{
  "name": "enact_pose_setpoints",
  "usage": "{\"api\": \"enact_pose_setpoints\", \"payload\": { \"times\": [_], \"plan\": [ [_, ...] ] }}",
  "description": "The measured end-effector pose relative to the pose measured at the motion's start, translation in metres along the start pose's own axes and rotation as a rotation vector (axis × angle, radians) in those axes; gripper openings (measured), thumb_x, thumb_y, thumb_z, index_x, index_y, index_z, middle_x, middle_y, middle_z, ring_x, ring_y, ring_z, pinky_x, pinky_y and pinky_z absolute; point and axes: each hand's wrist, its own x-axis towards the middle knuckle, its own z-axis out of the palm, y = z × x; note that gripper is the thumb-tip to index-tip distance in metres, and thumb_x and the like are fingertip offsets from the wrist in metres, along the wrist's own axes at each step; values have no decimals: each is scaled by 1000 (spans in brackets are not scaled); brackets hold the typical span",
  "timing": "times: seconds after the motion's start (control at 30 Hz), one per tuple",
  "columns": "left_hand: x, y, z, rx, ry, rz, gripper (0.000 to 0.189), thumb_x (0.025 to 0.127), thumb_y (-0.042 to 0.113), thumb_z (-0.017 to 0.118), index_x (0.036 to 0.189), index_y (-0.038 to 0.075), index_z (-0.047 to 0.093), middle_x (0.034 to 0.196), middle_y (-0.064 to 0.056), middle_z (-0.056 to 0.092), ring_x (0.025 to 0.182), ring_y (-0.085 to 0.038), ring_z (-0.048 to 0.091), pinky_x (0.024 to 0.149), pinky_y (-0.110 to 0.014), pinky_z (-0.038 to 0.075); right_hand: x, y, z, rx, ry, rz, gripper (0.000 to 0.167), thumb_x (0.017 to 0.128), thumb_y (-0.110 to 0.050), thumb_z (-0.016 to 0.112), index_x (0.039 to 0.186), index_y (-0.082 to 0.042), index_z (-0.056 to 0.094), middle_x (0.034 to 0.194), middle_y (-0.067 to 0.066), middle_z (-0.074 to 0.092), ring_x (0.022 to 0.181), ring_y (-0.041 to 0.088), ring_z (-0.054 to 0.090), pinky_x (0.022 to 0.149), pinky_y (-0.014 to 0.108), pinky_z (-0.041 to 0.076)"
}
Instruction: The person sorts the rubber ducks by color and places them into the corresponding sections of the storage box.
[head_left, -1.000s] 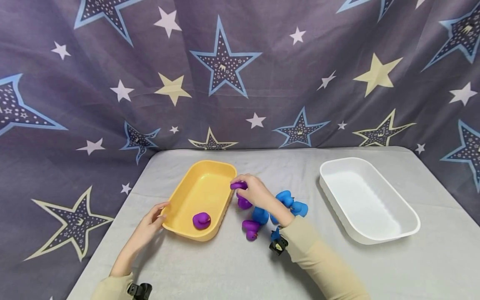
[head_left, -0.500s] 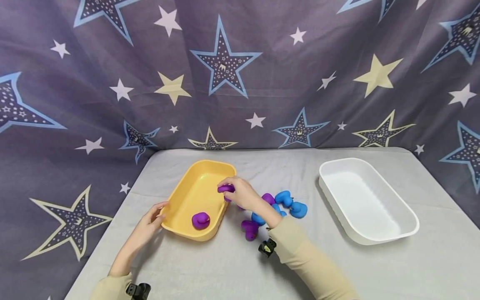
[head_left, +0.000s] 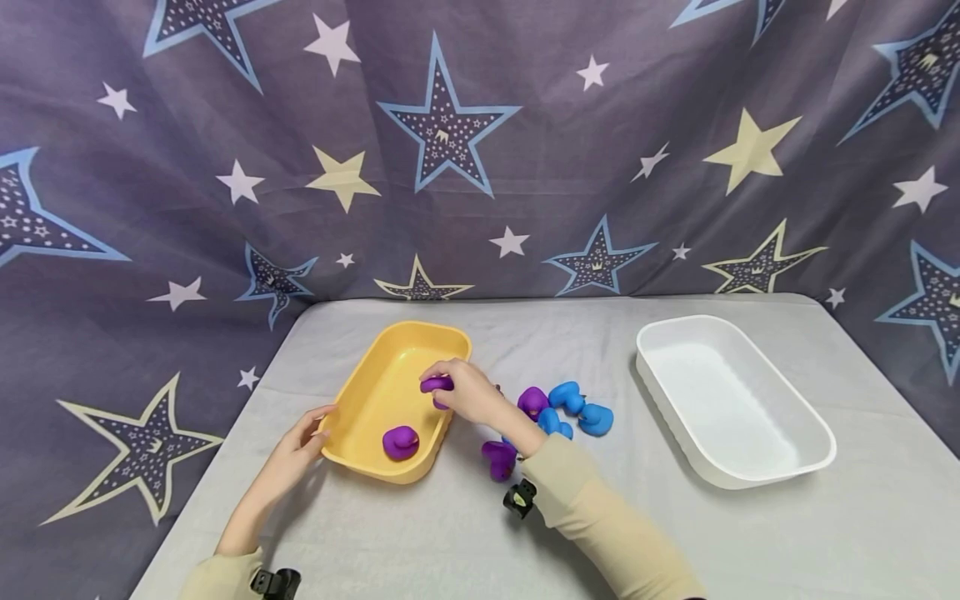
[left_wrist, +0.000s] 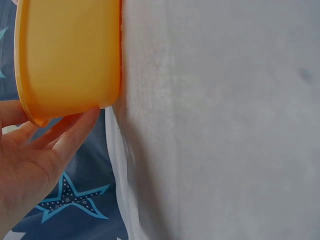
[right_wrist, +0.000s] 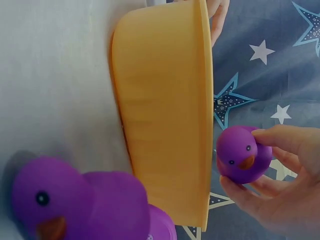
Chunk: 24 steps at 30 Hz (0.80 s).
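Observation:
My right hand (head_left: 471,393) holds a purple rubber duck (right_wrist: 237,155) between thumb and fingers, over the right side of the yellow tub (head_left: 375,396). In the right wrist view the duck is just past the tub's rim, its orange beak showing. Another purple duck (head_left: 400,442) lies inside the tub at the near end. With my left hand (head_left: 296,448) I grip the tub's near left corner; in the left wrist view the fingers (left_wrist: 80,131) lie against the outer wall and the thumb is at the rim.
Right of the tub lie purple ducks (head_left: 533,402) (head_left: 498,460) and several blue ducks (head_left: 596,419), partly hidden by my right forearm. A white tub (head_left: 738,400) stands at the table's right. A star-patterned cloth (head_left: 480,167) hangs behind the table.
My right hand has carried the purple duck leftward from beside the tub's right rim to over its inside. The left hand has stayed at the tub's corner.

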Motion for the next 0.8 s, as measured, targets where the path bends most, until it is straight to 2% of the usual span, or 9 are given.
{"api": "enact_pose_setpoints", "payload": {
  "times": [0.5,0.8],
  "plan": [
    [0,0,1,-5,3,20,34,91,-1,40,124,-10,38,118,-34,44,92,-1,51,71,-21,48,3,-1,9,-35,-3,22,24,79,-3,58,101,-9,64,97,5,62,88,16,51,78,25,40],
    [0,-1,0,-14,-7,18,35,92,-1,39,126,-10,36,120,-35,42,94,1,50,72,-20,48,-3,-2,3,12,-21,39,25,84,-8,56,108,-6,61,111,11,57,104,28,50,87,36,41]
  ]
}}
